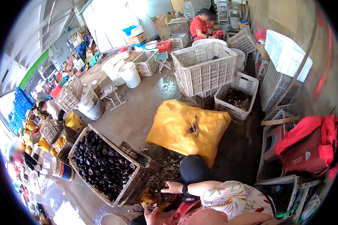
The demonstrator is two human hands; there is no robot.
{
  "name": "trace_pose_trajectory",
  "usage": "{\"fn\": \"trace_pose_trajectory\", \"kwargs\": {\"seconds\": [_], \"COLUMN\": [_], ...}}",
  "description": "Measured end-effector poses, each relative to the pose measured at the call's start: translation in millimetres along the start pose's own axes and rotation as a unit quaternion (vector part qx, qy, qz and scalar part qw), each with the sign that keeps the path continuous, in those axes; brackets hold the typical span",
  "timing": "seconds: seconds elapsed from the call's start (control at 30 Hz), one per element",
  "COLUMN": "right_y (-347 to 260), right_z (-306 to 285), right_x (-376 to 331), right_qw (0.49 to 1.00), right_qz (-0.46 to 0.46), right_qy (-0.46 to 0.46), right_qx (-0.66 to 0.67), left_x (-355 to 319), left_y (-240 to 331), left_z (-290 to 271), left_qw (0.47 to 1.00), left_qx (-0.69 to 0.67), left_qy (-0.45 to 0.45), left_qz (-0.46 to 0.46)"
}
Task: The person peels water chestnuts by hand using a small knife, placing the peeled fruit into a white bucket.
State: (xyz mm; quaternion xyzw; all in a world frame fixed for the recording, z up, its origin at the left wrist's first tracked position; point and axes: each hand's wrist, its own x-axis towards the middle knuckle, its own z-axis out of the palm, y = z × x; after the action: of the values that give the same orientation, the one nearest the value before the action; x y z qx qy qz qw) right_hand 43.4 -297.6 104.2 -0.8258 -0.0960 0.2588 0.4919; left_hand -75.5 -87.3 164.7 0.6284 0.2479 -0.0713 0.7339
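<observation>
My right hand, with a dark band at the wrist, reaches left over shell scraps. Its index finger and thumb stand apart, and nothing shows between them. Lower down, my left hand is closed on a small pale piece, too small to name. An orange-yellow cloth or bag lies crumpled between the hands. Left of them stands a pale crate heaped with dark, glossy shellfish. Beyond my dark-clad knee lies a full yellow sack with small metal tools on it.
Tall lattice crates stand past the sack, beside a crate of small shells. A red bag rests on crates at right. White buckets and a yellow bucket stand farther left. A person in red sits at the back.
</observation>
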Motion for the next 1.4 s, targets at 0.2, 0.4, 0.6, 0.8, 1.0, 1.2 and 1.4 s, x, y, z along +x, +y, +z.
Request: {"fn": "trace_pose_trajectory", "kwargs": {"seconds": [0.2, 0.4, 0.6, 0.8, 1.0, 1.2, 1.4], "right_y": [-63, -51, 20, -35, -18, -45, -4], "right_z": [21, 11, 21, 38, 18, 21, -8], "right_x": [-29, -22, 1, -7, -8, -15, 8], "right_qw": [0.973, 0.988, 0.997, 0.982, 0.991, 0.983, 0.999], "right_qz": [-0.156, -0.108, 0.021, -0.107, -0.122, -0.135, 0.016], "right_qy": [-0.114, -0.070, -0.061, -0.098, 0.050, -0.074, -0.010], "right_qx": [0.129, 0.086, -0.042, 0.122, -0.017, 0.102, -0.051], "left_x": [-2, 1, -6, -2, -2, -4, -7], "left_y": [5, 2, 9, 9, 5, 8, 9], "left_z": [-7, -2, -16, -17, -9, -13, -15], "left_qw": [1.000, 1.000, 1.000, 1.000, 0.999, 0.999, 0.999], "left_qx": [0.003, 0.015, 0.022, 0.020, 0.021, 0.019, 0.025], "left_qy": [0.001, -0.016, -0.007, -0.013, -0.034, -0.025, -0.031], "left_qz": [0.000, -0.012, -0.012, -0.009, -0.014, -0.008, -0.009]}}
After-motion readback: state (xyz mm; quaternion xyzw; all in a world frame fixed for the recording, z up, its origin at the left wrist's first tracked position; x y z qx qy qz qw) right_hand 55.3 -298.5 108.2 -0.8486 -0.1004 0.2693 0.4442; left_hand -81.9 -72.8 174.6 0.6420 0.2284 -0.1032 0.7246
